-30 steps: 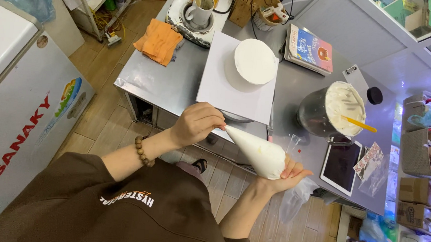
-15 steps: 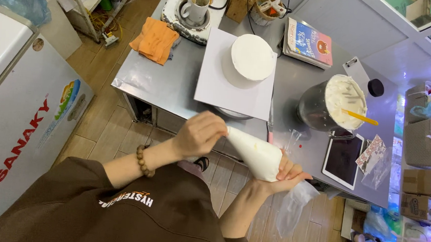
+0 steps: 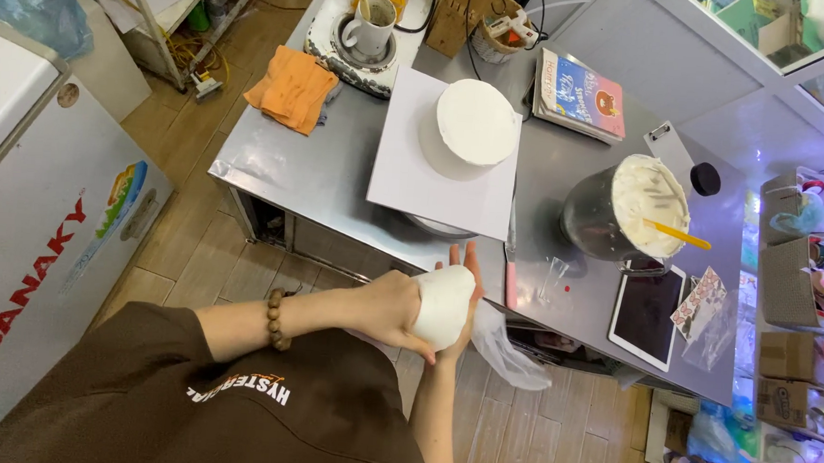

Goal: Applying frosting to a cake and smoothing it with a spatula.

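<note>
A clear piping bag (image 3: pixel 443 307) packed with white cream is pressed between my two hands, just in front of the steel table's near edge. My left hand (image 3: pixel 386 308), with a bead bracelet on its wrist, wraps around the bag's left side. My right hand (image 3: pixel 468 268) lies flat against the other side with its fingers pointing up. The bag's empty plastic end (image 3: pixel 511 354) hangs down to the right. A round white frosted cake (image 3: pixel 476 121) stands on a white square board (image 3: pixel 415 184) on the table beyond my hands.
A metal bowl of cream (image 3: pixel 623 211) with a yellow spatula (image 3: pixel 680 236) stands at right, with a dark tablet (image 3: pixel 645 314) near it. A book (image 3: pixel 581 94), an orange cloth (image 3: pixel 292 89) and a mug (image 3: pixel 372 24) lie farther back. A white chest freezer (image 3: pixel 41 218) stands at left.
My left hand has slid down the long bag toward my right hand. The cream is now bunched into a short, rounded lump between both hands.
</note>
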